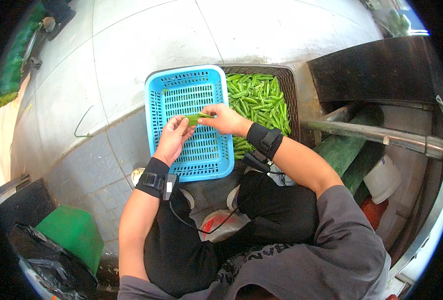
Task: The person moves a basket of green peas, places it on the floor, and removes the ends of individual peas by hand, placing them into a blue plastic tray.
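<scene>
Both of my hands hold one green pea pod [192,120] above a blue perforated plastic basket [227,168]. My left hand [174,137] pinches the pod's left end between thumb and fingers. At its right end, my right hand [223,119] grips the pod, which looks partly split there. A few small green bits lie near the blue basket's upper left corner; its slotted bottom shows below my hands. Under and to the right of it stands a dark brown woven basket [290,90] full of green pea pods [257,99], partly hidden by my right forearm.
At the lower left stands a green bin [73,232] beside a black plastic bag [52,262]. A metal rail [375,133] runs on the right, near a white bucket [382,180]. A green strap [79,123] lies on the floor. A plastic bag [221,227] is between my legs.
</scene>
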Demonstrator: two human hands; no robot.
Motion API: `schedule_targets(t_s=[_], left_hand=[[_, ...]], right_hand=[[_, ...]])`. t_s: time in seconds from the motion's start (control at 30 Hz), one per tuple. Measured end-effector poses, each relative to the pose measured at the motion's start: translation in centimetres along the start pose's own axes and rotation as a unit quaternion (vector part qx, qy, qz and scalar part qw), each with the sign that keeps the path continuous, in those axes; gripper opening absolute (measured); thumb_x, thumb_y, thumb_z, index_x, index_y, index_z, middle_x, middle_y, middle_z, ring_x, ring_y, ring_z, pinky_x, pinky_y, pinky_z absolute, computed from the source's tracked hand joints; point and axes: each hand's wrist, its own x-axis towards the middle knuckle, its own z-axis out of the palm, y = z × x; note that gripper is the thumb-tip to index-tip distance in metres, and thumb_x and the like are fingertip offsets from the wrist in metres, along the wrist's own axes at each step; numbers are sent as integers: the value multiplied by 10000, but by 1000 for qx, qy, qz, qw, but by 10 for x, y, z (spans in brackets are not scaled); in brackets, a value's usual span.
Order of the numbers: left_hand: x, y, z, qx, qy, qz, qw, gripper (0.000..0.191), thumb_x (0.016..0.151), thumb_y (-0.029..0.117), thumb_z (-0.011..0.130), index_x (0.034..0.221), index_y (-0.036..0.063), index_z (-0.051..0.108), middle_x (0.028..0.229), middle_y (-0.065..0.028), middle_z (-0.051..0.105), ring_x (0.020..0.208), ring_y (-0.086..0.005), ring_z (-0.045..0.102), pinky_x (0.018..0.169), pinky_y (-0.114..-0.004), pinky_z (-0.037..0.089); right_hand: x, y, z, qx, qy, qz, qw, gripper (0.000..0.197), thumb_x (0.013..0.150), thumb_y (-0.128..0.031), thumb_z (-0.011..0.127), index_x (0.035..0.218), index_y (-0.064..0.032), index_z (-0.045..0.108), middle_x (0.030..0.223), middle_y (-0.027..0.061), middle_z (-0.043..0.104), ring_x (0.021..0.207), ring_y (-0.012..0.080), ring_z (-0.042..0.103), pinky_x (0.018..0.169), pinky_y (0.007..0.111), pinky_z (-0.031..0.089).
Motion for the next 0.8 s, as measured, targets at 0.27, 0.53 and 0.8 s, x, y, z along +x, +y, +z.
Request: schedule_targets(t_s=[0.27,0.53,0.8], left_hand=[[-1,3,1,15,-1,-15,1000,159,991,199,601,1078,83,537,1052,-44,633,961,-148,635,861,-286,529],[6,-1,-7,78,11,26,997,161,952,157,654,1058,54,590,988,-31,622,909,-134,646,786,-249,531],[3,2,-3,114,33,39,992,184,932,158,687,1019,16,610,896,-14,586,832,-107,628,726,-223,509]], right_hand=[[9,21,6,-76,36,-103,991,217,869,-218,719,876,-8,667,736,103,665,669,168,621,628,341,501],[12,32,4,-52,11,-112,992,209,880,-205,712,847,-9,645,716,101,631,661,165,586,626,338,475],[2,17,3,-68,-2,-110,992,198,923,-198,668,873,-26,583,746,37,566,736,108,517,690,307,457]])
